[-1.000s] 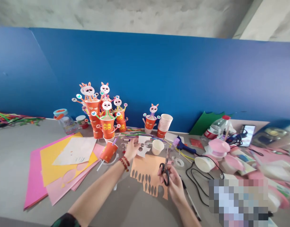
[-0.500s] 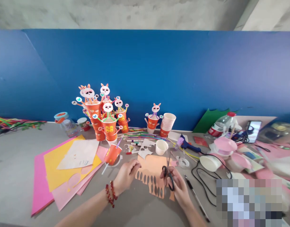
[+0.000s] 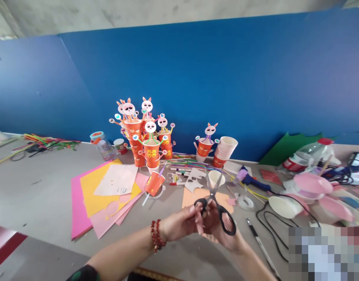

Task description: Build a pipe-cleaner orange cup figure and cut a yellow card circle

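One pair of black-handled metal scissors point(image 3: 212, 193) is raised over the near middle of the grey desk point(image 3: 50, 175), and we see its blades spread apart, pointing to the far side. The right hand point(image 3: 224, 233) has its grip around the handle loops. The left hand point(image 3: 179, 224), with red beaded bracelets point(image 3: 158, 234) at its wrist, has its fingertips drawn narrow beside the left loop; we cannot tell whether that grip pinches anything. Below the scissors we find a peach-coloured paper sheet point(image 3: 189, 197), partly hidden by the hands. Beyond the blades stands a white paper cup point(image 3: 216, 175), and left of it lies a white paper scrap with round holes point(image 3: 193, 181). To the right of the right hand, we see a slim black-and-clear pen point(image 3: 257, 238) lying on the desk.
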The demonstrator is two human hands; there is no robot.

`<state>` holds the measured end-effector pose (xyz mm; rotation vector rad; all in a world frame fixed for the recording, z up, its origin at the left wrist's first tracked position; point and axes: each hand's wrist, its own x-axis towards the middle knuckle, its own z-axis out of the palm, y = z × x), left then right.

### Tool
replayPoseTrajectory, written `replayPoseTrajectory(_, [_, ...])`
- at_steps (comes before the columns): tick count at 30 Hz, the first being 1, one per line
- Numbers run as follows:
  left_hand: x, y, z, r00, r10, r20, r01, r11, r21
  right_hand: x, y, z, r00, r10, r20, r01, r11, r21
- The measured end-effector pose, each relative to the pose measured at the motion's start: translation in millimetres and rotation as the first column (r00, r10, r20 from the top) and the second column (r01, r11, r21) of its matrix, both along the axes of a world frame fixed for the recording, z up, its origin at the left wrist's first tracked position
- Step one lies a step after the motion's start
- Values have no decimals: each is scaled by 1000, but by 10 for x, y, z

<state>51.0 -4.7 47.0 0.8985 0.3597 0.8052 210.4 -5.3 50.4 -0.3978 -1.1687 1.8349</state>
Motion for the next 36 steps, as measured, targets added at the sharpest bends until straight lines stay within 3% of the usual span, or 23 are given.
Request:
replayPoseTrajectory(1, [-61, -28, 65, 1000, -3, -7, 4, 1000, 23, 37, 43, 0, 998, -47, 41, 46, 999, 29])
replayPoseTrajectory(2, [-164, -54, 126, 998, -13, -66, 21, 991, 129, 102, 87, 0, 988, -120, 100, 113, 991, 73])
replayPoseTrajectory(3, [-306, -76, 173, 982, 21, -187, 32, 960, 278, 188, 128, -2, 961, -215, 175, 194, 972, 131])
replayPoseTrajectory(4, [-480, -92, 195, 932, 146, -331, 24, 888, 459, 290, 162, -5, 912, -326, 250, 278, 938, 209])
replayPoseTrajectory(5, [-681, -100, 187, 821, 365, -440, 17, 753, 657, 401, 184, -14, 845, -422, 327, 334, 896, 294])
replayPoseTrajectory(7, [-1123, -91, 87, 453, 780, -432, 71, 451, 889, 617, 185, -60, 697, -585, 415, 423, 802, 421])
replayPoseTrajectory(8, [-1346, -74, 10, 275, 874, -400, 114, 383, 916, 706, 163, -102, 675, -609, 415, 433, 784, 445])
replayPoseTrajectory(9, [-1556, -52, -72, 107, 920, -377, 134, 362, 922, 775, 128, -155, 663, -619, 421, 441, 777, 448])
replayPoseTrajectory(11, [-1914, 0, -215, -208, 914, -348, 186, 386, 904, 841, 40, -281, 622, -638, 454, 420, 761, 495])
replayPoseTrajectory(12, [-2051, 22, -266, -309, 898, -314, 244, 394, 886, 839, -4, -343, 593, -640, 489, 380, 758, 531])
replayPoseTrajectory(13, [-2160, 41, -302, -356, 885, -300, 306, 414, 857, 816, -43, -396, 563, -639, 524, 329, 755, 567])
replayPoseTrajectory(16, [-2349, 68, -352, -427, 838, -340, 385, 508, 770, 687, -108, -470, 492, -625, 606, 181, 754, 631])
replayPoseTrajectory(19, [-2420, 68, -373, -438, 795, -419, 366, 583, 725, 575, -113, -420, 417, -641, 644, 102, 737, 668])
replayPoseTrajectory(24, [-2474, 74, -406, -326, 816, -478, 352, 574, 739, 537, -121, -346, 313, -654, 689, 35, 733, 679])
replayPoseTrajectory(27, [-2482, 77, -429, -324, 818, -475, 286, 564, 775, 531, -136, -390, 272, -692, 668, -6, 693, 721])
replayPoseTrajectory(31, [-2448, 41, -442, -358, 850, -386, 244, 485, 840, 517, -149, -455, 247, -725, 643, -49, 654, 755])
replayPoseTrajectory(36, [-2393, -69, -346, -353, 919, -177, 220, 265, 939, 527, -159, -476, 166, -739, 654, -78, 651, 755])
